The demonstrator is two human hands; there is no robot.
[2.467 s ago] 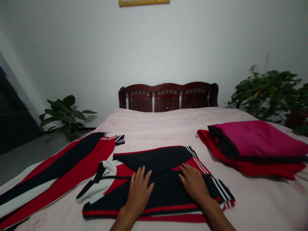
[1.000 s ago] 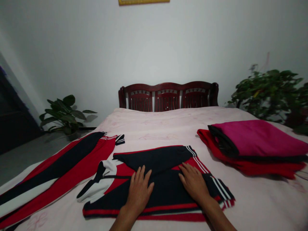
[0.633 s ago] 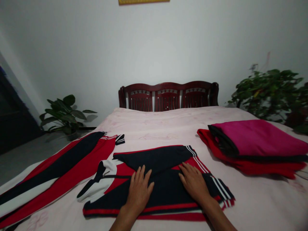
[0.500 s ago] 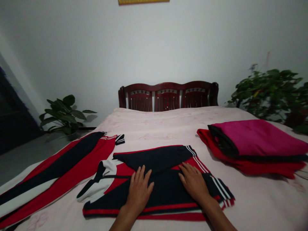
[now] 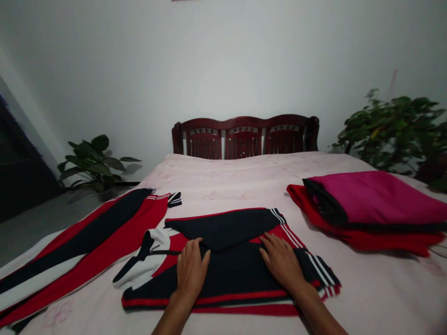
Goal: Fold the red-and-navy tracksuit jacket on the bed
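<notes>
A folded track jacket in navy, red and white lies on the bed in front of me, its sleeves laid across the body and its white collar to the left. My left hand rests on the jacket near the collar side, fingers a little bent and thumb apart. On the cuff side, my right hand lies with fingers spread over the navy and red cloth, close to the white stripes. Neither hand grips the fabric.
Matching track pants stretch along the bed's left side. Folded magenta and red clothes are stacked at the right. Beyond the pink bedsheet stands a dark wooden bench back, with potted plants at either side.
My left hand has shifted left across the jacket toward the collar, and its fingers are more bent. The right hand stays nearly in place. The view has tipped slightly downward.
</notes>
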